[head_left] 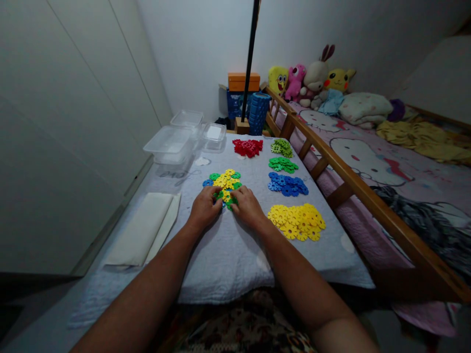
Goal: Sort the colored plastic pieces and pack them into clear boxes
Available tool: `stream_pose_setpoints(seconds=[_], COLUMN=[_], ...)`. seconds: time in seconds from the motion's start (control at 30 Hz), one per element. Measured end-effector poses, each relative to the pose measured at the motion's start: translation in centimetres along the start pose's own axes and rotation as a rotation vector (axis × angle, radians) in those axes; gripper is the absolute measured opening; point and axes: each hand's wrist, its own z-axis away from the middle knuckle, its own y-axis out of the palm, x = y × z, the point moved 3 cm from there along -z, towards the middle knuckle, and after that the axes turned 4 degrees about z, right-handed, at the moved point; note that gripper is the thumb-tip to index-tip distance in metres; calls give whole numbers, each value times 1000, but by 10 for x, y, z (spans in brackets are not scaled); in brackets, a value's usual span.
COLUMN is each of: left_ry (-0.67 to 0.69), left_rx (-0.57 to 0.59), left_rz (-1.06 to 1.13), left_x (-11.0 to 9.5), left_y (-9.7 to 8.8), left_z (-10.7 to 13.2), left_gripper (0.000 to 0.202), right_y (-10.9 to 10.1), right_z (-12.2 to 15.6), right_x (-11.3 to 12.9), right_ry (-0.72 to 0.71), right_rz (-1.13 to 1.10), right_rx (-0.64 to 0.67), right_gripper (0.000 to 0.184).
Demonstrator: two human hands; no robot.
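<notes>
A mixed heap of notched plastic snowflake discs (227, 179), yellow, green and blue, lies on the cloth-covered table. My left hand (206, 207) is at its near left edge, fingers and thumb closed around a green disc (217, 195). Opposite it, my right hand (248, 208) pinches at another green disc (231, 201) on the near right side. Fingertips partly cover both discs. To the right are sorted piles: yellow discs (296, 220), blue discs (288, 184), green discs (282, 164) and light green discs (281, 147). Red discs (248, 147) form a pile farther back.
Clear plastic containers (169, 142) stand at the back left. A folded pale sheet (142, 229) rests at the left of the table. Behind the table rises a black pole (249, 63) beside a blue roller (259, 113). A wooden bed rail (342, 181) runs along the right.
</notes>
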Motion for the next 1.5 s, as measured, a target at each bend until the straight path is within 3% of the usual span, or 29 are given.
stream_pose_setpoints(seconds=[0.37, 0.5, 0.63, 0.8, 0.97, 1.1, 1.23, 1.5], left_ry=[66, 116, 108, 96, 88, 86, 99, 122], left_rx=[47, 72, 88, 100, 86, 80, 62, 44], left_rz=[-34, -89, -134, -139, -140, -132, -127, -111], left_x=[-2, -4, -7, -8, -8, -7, -3, 0], left_y=[1, 3, 4, 4, 4, 5, 7, 8], left_z=[1, 2, 4, 3, 1, 1, 1, 1], left_gripper=[32, 35, 39, 38, 35, 35, 34, 32], right_y=[-2, -20, -53, -90, -113, -120, -118, -104], right_z=[3, 4, 0, -21, -41, -50, -61, -90], right_x=[-6, -14, -30, -81, -152, -197, -224, -251], right_ry=[25, 12, 1, 125, 394, 652, 797, 825], right_rz=[-105, -156, -255, -421, -519, -546, -519, -372], right_rx=[3, 50, 43, -65, -334, -486, -555, -562], right_gripper=[19, 14, 9, 2, 5, 9, 10, 9])
